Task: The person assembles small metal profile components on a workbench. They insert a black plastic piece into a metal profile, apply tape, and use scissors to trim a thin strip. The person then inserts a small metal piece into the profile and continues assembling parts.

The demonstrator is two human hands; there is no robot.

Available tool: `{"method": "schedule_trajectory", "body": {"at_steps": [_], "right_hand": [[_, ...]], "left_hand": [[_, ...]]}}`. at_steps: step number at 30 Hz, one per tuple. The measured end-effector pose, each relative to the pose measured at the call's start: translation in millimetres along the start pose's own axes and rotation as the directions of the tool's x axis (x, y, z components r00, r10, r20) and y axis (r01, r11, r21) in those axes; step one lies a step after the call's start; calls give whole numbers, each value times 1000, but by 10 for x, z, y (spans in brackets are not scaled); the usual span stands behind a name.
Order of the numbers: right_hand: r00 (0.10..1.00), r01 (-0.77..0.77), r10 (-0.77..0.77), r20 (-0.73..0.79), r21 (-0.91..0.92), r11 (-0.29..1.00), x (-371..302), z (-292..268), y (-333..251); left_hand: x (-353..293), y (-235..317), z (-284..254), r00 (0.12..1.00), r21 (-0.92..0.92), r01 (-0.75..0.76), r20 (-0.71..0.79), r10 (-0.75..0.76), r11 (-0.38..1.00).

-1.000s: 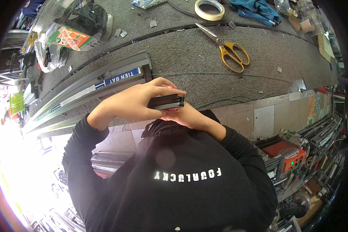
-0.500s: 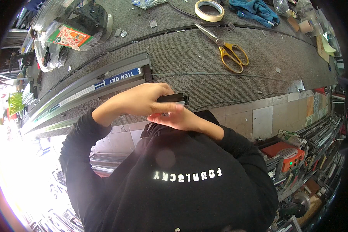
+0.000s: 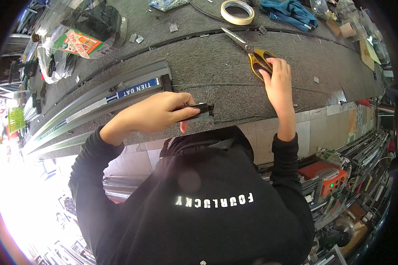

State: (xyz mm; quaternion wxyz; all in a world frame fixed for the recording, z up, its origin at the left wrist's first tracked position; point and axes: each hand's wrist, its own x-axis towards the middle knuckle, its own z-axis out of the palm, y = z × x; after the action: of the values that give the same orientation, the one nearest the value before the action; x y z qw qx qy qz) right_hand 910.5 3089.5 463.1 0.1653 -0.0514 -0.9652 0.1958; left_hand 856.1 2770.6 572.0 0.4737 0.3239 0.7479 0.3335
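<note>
My left hand [image 3: 157,112] is closed around a short black piece [image 3: 204,108], perhaps a bit of profile, held above the bench's near edge. One end of it sticks out past the thumb; the rest is hidden in the palm. On the grey carpeted bench [image 3: 208,57] lies a pair of scissors [image 3: 254,62] with yellow handles, blades pointing away to the left. My right hand [image 3: 278,84] has its thumb and fingers curled on the handle loops. Beside my left hand, long metal profiles [image 3: 115,98] with a blue label lie along the bench.
Masking tape [image 3: 237,12] and a blue cloth [image 3: 289,13] lie at the far side. A bagged clear container [image 3: 97,26] stands far left. A thin dark strip [image 3: 181,37] crosses the bench. Below right, an orange box [image 3: 325,174] sits among metal lengths.
My right hand has left the black piece and moved right and away to the scissors' handles. My left hand still holds the piece in nearly the same place.
</note>
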Motion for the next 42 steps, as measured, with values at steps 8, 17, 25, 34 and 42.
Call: {"method": "schedule_trajectory", "body": {"at_steps": [8,17,25,34,42], "right_hand": [[927,-285,243,287,115,952,-98,-508,-132],[846,-532,76,527,828,178,-953,-424,-970],[844,-537,77,531,839,92,-1030,-232,-1053],[863,-445,-111,492,847,292,-1041,7,-1171],[812,-492,-139,566,794,357,-1014,-84,-1097]], "left_hand": [[-10,-40,-85,997,-24,-25,79,27,999],[-30,96,-59,994,283,30,-106,0,959],[10,265,-29,987,317,69,-162,-18,946],[4,330,-39,982,243,-10,-180,55,970],[-85,417,-52,978,285,10,-200,49,959]]}}
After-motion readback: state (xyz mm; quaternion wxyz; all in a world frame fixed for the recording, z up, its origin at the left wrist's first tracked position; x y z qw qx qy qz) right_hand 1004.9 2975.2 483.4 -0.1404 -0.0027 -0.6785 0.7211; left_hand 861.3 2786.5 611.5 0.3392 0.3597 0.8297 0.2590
